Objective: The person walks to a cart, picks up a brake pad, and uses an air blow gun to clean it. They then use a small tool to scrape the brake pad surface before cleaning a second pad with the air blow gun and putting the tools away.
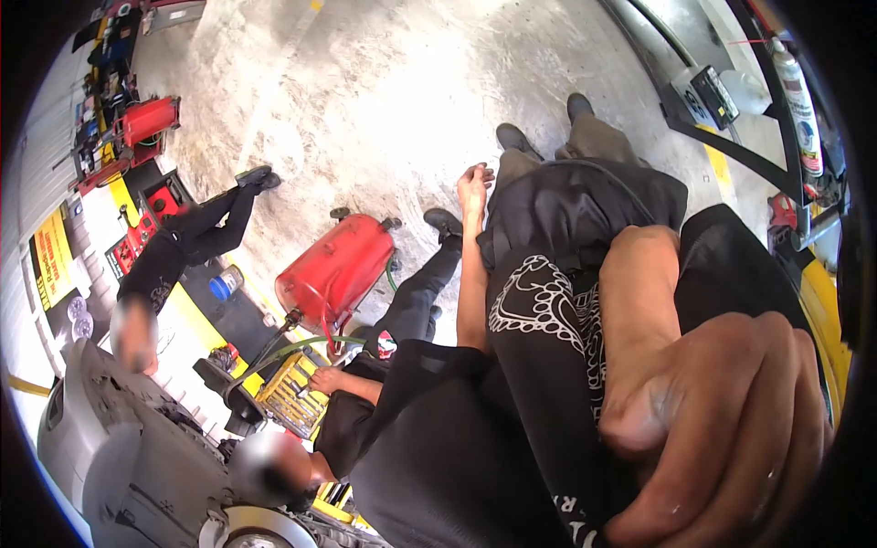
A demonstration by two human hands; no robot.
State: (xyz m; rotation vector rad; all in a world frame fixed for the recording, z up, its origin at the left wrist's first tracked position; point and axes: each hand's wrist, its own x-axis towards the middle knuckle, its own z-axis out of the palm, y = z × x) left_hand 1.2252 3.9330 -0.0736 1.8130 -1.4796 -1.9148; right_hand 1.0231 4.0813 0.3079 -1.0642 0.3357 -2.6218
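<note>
My left hand [473, 189] hangs beside my dark clothing, fingers apart, with nothing in it. Very close to the camera, my right hand [722, 402] is bent back at the elbow, its fingers curled together. Its fingertips run out of view at the lower right, and whatever they grip is hidden. Between my arms is my black shirt [539, 320] with a white print; below it my boots [518, 139] stand on the concrete floor [365, 100].
A co-worker [352, 420] reaches to a yellow tool tray [294, 395] beside a vehicle [146, 466] and brake disc [260, 530]. A red tank [335, 272] stands left of me. Another person [169, 256] is further left. Spray can [797, 105] at upper right.
</note>
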